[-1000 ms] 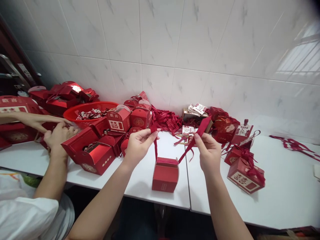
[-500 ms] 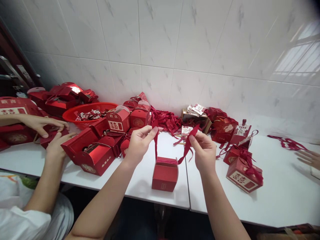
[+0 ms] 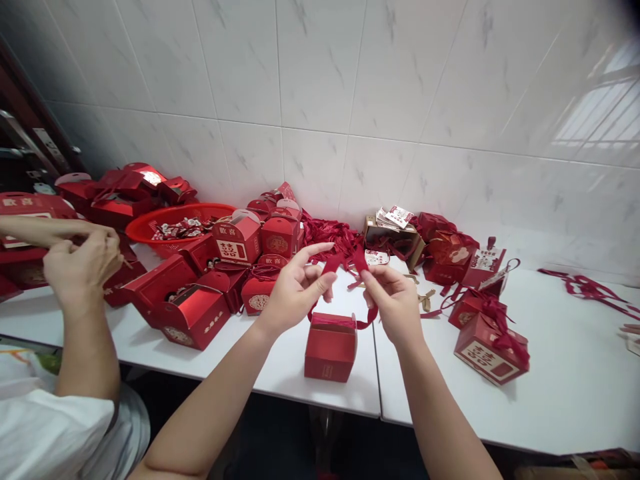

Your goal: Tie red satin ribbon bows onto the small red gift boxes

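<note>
A small red gift box (image 3: 331, 347) stands on the white table (image 3: 280, 360) near its front edge. A dark red ribbon (image 3: 345, 261) runs up from the box to both my hands. My left hand (image 3: 295, 290) pinches one end of the ribbon, its index finger stretched out. Close beside it, my right hand (image 3: 395, 303) pinches the other end just above the box. The two ribbon ends cross between my fingers.
Finished red boxes with bows (image 3: 493, 347) lie to the right. Many red boxes (image 3: 237, 243), a red basin of sweets (image 3: 175, 227) and a pile of ribbons (image 3: 330, 237) stand at the back left. A person in white (image 3: 75, 280) works at the left; loose ribbon (image 3: 585, 288) lies far right.
My hands have come together over the box, crossing the ribbon ends. The person on the left has raised both hands. A hand at the far right edge has withdrawn.
</note>
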Tool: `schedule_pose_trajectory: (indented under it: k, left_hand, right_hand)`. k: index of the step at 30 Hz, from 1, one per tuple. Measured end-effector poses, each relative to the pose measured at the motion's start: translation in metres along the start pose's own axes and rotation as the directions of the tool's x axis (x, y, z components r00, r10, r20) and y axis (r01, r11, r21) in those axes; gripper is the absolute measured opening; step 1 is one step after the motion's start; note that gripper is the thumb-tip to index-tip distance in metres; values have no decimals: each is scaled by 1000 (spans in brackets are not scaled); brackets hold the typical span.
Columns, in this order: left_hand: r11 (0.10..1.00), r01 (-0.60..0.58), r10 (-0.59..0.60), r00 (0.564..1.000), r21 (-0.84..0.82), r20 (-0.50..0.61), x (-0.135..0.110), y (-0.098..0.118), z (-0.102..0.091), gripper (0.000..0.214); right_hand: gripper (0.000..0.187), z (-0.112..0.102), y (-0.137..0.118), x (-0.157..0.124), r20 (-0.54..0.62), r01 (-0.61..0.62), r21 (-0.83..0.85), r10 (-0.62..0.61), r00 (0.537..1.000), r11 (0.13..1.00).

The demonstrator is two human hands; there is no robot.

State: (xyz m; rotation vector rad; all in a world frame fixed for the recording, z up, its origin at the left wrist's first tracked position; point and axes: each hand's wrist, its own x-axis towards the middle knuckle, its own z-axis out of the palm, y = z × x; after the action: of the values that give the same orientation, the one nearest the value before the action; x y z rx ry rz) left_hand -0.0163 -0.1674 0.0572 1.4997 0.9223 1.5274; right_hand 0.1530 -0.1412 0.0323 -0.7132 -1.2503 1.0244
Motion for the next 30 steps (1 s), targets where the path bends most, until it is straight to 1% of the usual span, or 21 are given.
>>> schedule_pose_trajectory:
  k: [3, 6, 9, 12, 13, 15, 17, 18, 19, 20, 21, 22, 23, 25, 26, 27, 28, 29, 30]
  left_hand:
    - [999, 48, -47, 996, -11, 82, -5, 1, 5, 67]
    - [997, 66, -69, 992, 36, 106, -8, -1, 7, 78]
    - [989, 81, -95, 989, 123, 116, -9, -4, 7, 79]
    - [984, 101, -119, 986, 148, 115, -11, -7, 5, 76]
    - [984, 104, -123, 984, 142, 130, -11, -8, 4, 74]
    - [987, 117, -137, 971, 114, 197, -12, -11, 0, 72]
    - [987, 152, -161, 949, 56, 272, -12, -13, -6, 72]
    - [984, 176, -172, 940, 15, 293, -11, -15, -10, 71]
    - [979, 200, -180, 935, -35, 305, -10, -17, -13, 69]
    - [972, 220, -185, 934, -86, 305, -9, -18, -16, 64]
    - [962, 235, -187, 937, -136, 295, -7, -20, -18, 58]
    - [952, 247, -190, 941, -182, 280, -6, -21, -20, 52]
    - [941, 257, -195, 944, -221, 266, -5, -22, -20, 48]
    - [922, 271, -205, 947, -275, 247, -5, -22, -20, 44]
    - [916, 278, -210, 947, -289, 245, -5, -21, -19, 44]
    - [914, 280, -211, 946, -293, 246, -6, -20, -17, 44]
    - [919, 273, -208, 949, -284, 239, -7, -20, -15, 44]
    - [933, 253, -200, 956, -256, 215, -9, -19, -13, 45]
    - [955, 216, -183, 969, -202, 167, -11, -19, -11, 47]
  right_hand:
    - [21, 7, 0, -3, 116, -39, -58, 46, 992, 998]
    - [20, 11, 3, -8, 257, -72, 17, 65, 964, 997]
    - [24, 11, 6, -12, 348, -130, 95, 89, 933, 987]
    - [24, 12, 7, -14, 378, -173, 78, 131, 917, 982]
    - [25, 12, 8, -14, 390, -190, 66, 150, 909, 980]
    - [29, 10, 9, -13, 418, -218, 43, 181, 890, 975]
    - [30, 6, 11, -11, 427, -200, 8, 177, 886, 980]
    - [29, 3, 12, -10, 422, -156, -17, 149, 894, 988]
    - [28, 0, 12, -8, 418, -86, -53, 100, 903, 995]
    - [26, -3, 12, -7, 423, 10, -103, 34, 906, 995]
    - [24, -7, 11, -6, 444, 127, -164, -42, 895, 978]
    - [23, -10, 10, -5, 480, 255, -227, -119, 869, 940]
    - [22, -12, 9, -4, 519, 380, -283, -193, 832, 880]
    - [24, -15, 9, -2, 572, 583, -367, -318, 756, 725]
    - [25, -15, 9, -2, 581, 647, -402, -365, 727, 648]
    - [25, -15, 10, -2, 583, 686, -433, -399, 708, 584]
    - [26, -15, 12, -2, 581, 706, -461, -419, 698, 537]
    - [27, -14, 13, -3, 575, 712, -483, -429, 696, 509]
    - [28, -13, 15, -5, 559, 708, -497, -439, 703, 501]
